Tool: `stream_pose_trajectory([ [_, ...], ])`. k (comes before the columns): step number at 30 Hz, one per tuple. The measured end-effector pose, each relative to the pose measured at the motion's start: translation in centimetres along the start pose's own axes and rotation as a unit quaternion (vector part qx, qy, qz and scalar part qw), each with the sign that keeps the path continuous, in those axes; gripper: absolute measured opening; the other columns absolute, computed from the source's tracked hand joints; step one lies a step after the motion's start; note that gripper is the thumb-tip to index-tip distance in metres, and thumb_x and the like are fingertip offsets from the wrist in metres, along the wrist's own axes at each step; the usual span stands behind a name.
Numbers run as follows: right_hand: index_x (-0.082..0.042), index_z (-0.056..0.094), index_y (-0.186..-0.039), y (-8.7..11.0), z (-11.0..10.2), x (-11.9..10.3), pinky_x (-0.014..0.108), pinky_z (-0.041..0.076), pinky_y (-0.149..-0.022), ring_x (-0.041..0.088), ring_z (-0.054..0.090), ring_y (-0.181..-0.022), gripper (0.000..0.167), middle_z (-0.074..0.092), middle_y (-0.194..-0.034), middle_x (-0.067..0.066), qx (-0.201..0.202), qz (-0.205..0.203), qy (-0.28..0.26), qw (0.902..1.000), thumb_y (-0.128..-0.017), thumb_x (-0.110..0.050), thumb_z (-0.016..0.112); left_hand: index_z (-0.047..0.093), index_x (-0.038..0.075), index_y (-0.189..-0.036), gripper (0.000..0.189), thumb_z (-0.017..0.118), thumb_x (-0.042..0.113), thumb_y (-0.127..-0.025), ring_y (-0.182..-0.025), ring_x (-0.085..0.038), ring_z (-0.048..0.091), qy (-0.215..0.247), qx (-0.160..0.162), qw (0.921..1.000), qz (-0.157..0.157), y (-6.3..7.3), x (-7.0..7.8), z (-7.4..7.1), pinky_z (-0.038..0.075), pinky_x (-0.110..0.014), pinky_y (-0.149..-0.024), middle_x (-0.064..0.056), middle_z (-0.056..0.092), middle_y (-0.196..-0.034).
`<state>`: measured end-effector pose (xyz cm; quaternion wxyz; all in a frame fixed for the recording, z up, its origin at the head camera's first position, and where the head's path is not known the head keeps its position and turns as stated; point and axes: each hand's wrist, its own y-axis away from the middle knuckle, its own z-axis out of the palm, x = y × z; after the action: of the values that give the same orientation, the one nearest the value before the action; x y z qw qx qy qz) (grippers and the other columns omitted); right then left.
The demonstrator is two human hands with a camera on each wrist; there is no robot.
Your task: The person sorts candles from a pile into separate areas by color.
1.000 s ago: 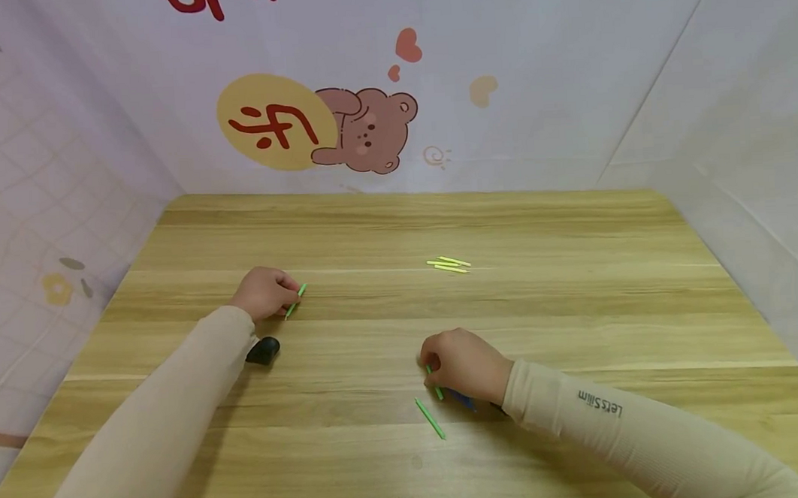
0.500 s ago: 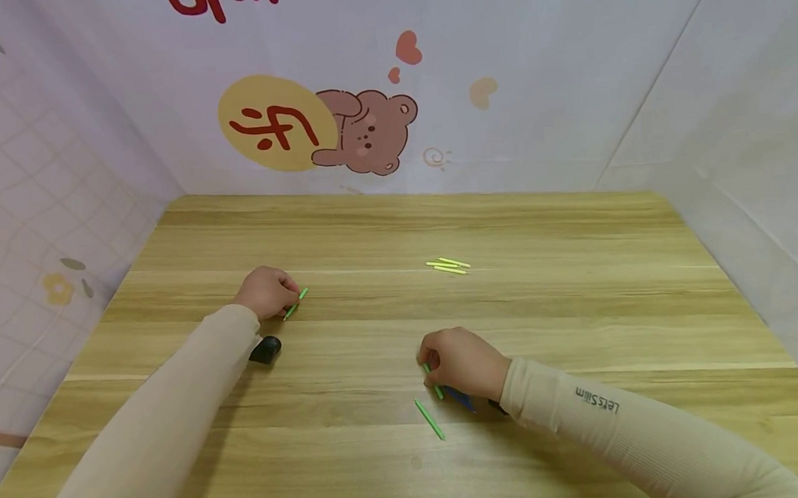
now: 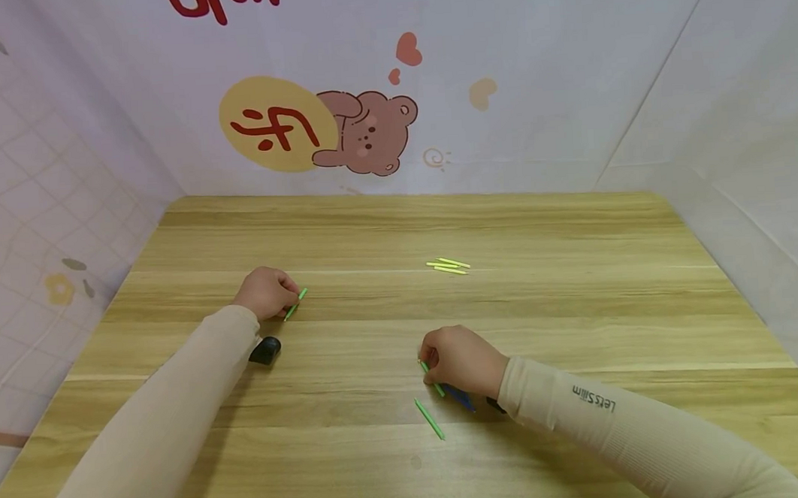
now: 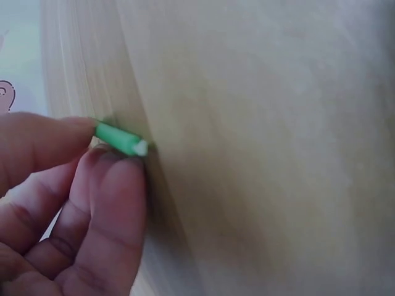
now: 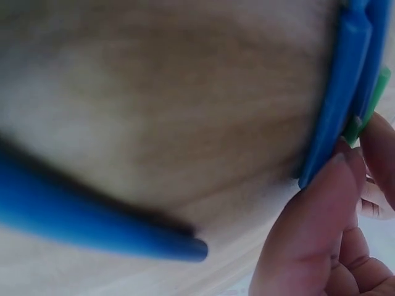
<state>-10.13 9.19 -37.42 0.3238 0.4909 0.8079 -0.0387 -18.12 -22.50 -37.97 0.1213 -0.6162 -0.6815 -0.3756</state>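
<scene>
My left hand (image 3: 266, 293) pinches a thin green candle (image 3: 296, 305) between thumb and fingers, low over the left side of the table. Its pale tip pokes out past the fingertips in the left wrist view. Right of the middle, my right hand (image 3: 462, 360) pinches another green candle (image 3: 440, 390), partly covered by the fingers. Blue candles (image 3: 461, 400) lie beneath and beside that hand; the right wrist view shows a near blue candle (image 5: 105, 222) and more blue candles (image 5: 336, 92) by the fingertips. Just in front, a loose green candle (image 3: 430, 419) lies on the table.
Farther back on the wooden table (image 3: 576, 270) lies a small bunch of yellow candles (image 3: 449, 266). A black object (image 3: 266, 351) sits at the left wrist, and part of another dark one shows under the right wrist. Fabric walls surround the table behind and at the sides.
My right hand has shifted very slightly, and the far end of its green candle now shows more beyond the fingers. The left hand has hardly moved; the loose candles lie as before.
</scene>
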Motion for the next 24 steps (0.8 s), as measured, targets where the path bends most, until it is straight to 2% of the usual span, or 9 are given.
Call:
stream_pose_trajectory([
  [10, -0.008, 0.067, -0.080, -0.38, -0.01, -0.02, 0.027, 0.048, -0.066, 0.009, 0.053, -0.066, 0.014, 0.064, -0.077, -0.004, -0.010, 0.010, 0.004, 0.9999, -0.074, -0.005, 0.078, 0.067, -0.004, -0.099, 0.018, 0.062, 0.008, -0.087, -0.062, -0.012, 0.059, 0.006, 0.001, 1.0000, 0.002, 0.14, -0.24, -0.31, 0.052, -0.025, -0.060, -0.010, 0.064, -0.086],
  [16, -0.009, 0.066, -0.075, -0.38, -0.06, -0.37, 0.026, 0.046, -0.064, 0.009, 0.050, -0.062, 0.011, 0.060, -0.071, -0.005, -0.010, 0.006, 0.013, 0.9998, -0.074, -0.003, 0.075, 0.066, -0.004, -0.099, 0.018, 0.062, 0.008, -0.086, -0.062, -0.011, 0.058, 0.009, 0.001, 0.9999, 0.010, 0.26, -0.35, -0.39, 0.052, -0.024, -0.060, -0.010, 0.064, -0.086],
  [20, -0.012, 0.058, -0.063, -0.36, -0.06, -0.76, 0.023, 0.035, -0.057, 0.007, 0.038, -0.054, 0.020, 0.044, -0.059, -0.008, -0.011, -0.006, 0.026, 0.9996, -0.074, 0.002, 0.069, 0.066, -0.004, -0.099, 0.019, 0.062, 0.008, -0.085, -0.064, -0.012, 0.059, 0.012, 0.002, 0.9998, 0.014, 0.27, -0.50, -0.48, 0.051, -0.024, -0.060, -0.010, 0.064, -0.087],
  [24, -0.013, 0.055, -0.060, -0.35, -0.03, -0.89, 0.022, 0.029, -0.056, 0.007, 0.033, -0.053, 0.024, 0.037, -0.057, -0.008, -0.012, -0.013, 0.032, 0.9993, -0.073, 0.004, 0.066, 0.066, -0.004, -0.099, 0.019, 0.061, 0.007, -0.085, -0.066, -0.013, 0.059, 0.013, 0.003, 0.9997, 0.021, 0.42, -0.54, -0.53, 0.050, -0.024, -0.061, -0.009, 0.064, -0.086],
])
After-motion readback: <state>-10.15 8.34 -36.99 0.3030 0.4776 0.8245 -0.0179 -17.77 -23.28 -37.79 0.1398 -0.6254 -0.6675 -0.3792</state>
